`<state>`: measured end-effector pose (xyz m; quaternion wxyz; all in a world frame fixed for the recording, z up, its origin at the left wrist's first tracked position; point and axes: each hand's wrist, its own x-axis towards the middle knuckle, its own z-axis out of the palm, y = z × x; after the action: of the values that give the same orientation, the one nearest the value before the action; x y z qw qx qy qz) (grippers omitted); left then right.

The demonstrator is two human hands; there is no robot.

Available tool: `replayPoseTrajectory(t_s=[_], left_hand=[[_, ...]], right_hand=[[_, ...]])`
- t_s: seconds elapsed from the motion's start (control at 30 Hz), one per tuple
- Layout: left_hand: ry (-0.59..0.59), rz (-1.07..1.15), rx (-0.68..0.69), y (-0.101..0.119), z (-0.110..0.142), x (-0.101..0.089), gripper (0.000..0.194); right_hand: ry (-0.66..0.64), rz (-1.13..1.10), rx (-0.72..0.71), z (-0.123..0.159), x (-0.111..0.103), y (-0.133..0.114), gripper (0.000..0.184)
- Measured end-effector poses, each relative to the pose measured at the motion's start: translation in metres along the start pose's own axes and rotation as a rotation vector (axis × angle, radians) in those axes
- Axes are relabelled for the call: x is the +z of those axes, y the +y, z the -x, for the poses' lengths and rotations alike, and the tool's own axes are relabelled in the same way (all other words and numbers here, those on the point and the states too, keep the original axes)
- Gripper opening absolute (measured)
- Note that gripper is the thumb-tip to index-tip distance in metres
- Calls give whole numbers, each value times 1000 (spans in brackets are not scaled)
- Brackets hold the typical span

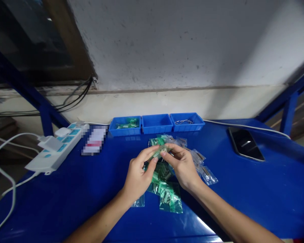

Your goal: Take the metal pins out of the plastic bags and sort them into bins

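Note:
Both hands meet above the middle of the blue table, pinching a small green plastic bag [158, 152] between thumbs and fingers. My left hand [140, 170] grips its left side, and my right hand [181, 162] its right side. What the bag contains is too small to make out. Beneath and around the hands lies a pile of green plastic bags [170, 197] with small pale and metallic parts inside. Clear plastic bags [208, 174] with thin metal pieces lie to the right of my right hand. Part of the pile is hidden by the hands.
Behind the pile stand three blue bins: the left bin [125, 131] with green bags, the middle bin [157, 130], and the right bin [188, 127] with thin metal pieces. A power strip [58, 150] and a phone [95, 140] lie left, another phone [245, 143] right.

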<state>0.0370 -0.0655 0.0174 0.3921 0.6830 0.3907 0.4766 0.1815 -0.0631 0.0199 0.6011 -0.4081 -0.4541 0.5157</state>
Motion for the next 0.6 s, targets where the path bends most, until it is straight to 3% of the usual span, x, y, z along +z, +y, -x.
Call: replayPoseTrajectory(t_s=[0.13,0.23,0.3,0.37,0.5,0.6], left_hand=[[-25,207,-63,10,0,1,31],[35,355,-197,14,-4,1,37],[48,473,-346,12,-7,0,43],[-5,581,-465,9,-11,-1,44],[-68,614,-458,6,-13,-6,24],[14,468,-354,8,-15,-11,22]], right_hand=[[-34,208,-138,1,-5,-9,13],[11,519,-456,3,-10,-14,5],[9,681,-670,4,-13,-15,11],[-51,774,-794,3,-15,-13,20],[-155,833,-829,1,-13,-4,28],[-77,829,-694,-2,-12,2,31]])
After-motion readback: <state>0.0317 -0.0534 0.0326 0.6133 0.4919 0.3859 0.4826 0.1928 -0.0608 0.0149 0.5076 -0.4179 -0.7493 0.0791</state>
